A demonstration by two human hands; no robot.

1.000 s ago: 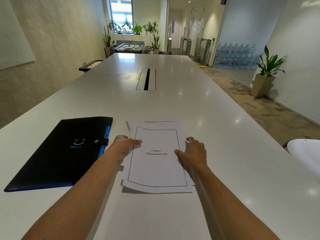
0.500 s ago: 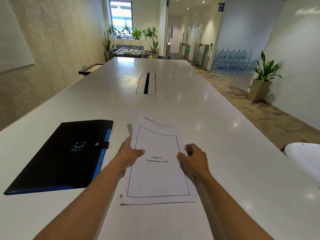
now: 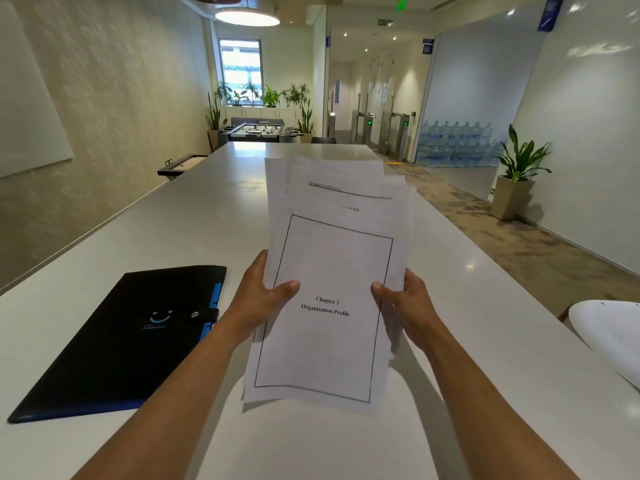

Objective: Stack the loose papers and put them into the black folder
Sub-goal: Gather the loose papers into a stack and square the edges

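Papers [image 3: 332,289] held off the table [image 3: 485,323], left hand [image 3: 258,299] and right hand [image 3: 407,301] pinching opposite side edges; upper sheets fanned, so looser ones may slip out during squaring; black folder [image 3: 114,344] lies snapped closed at left, needs a freed hand.

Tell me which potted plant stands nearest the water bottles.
The plant in the tan square pot on the right, by the white wall, just right of the stacked water bottles; the others cluster under the far window.

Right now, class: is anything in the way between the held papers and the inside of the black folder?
Yes. The black folder lies shut, its snap strap fastened; bare table lies between it and the papers.
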